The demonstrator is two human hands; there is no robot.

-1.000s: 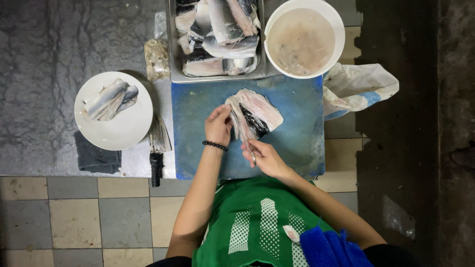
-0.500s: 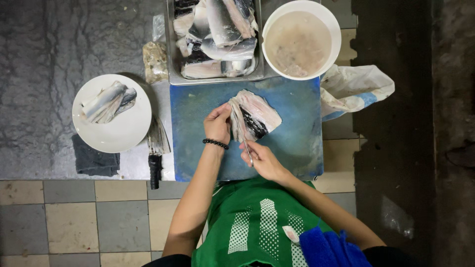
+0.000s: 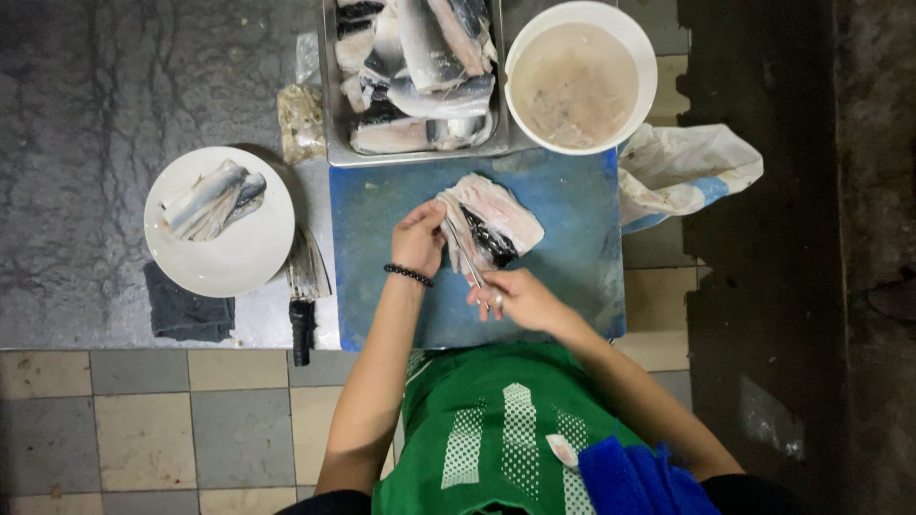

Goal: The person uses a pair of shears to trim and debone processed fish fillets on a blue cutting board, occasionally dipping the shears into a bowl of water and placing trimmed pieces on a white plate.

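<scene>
A split-open fish fillet [image 3: 496, 221] lies flesh-up on a blue cutting board [image 3: 563, 277]. My left hand [image 3: 420, 238] presses on the fillet's left edge; a dark bead bracelet circles that wrist. My right hand [image 3: 515, 298] grips thin metal tweezers [image 3: 468, 256], whose tips touch the flesh near the left hand's fingers.
A metal tray [image 3: 329, 105] piled with several fish fillets stands behind the board. Beside it is a white bowl [image 3: 649, 86] of cloudy water. A white plate [image 3: 243, 257] with cleaned fillets, a dark cloth [image 3: 186, 313] and a knife [image 3: 303, 305] lie left. A plastic bag [image 3: 687, 167] lies right.
My right hand has drawn back slightly toward me with the tweezers. My left hand stays on the fillet. The view has shifted a little.
</scene>
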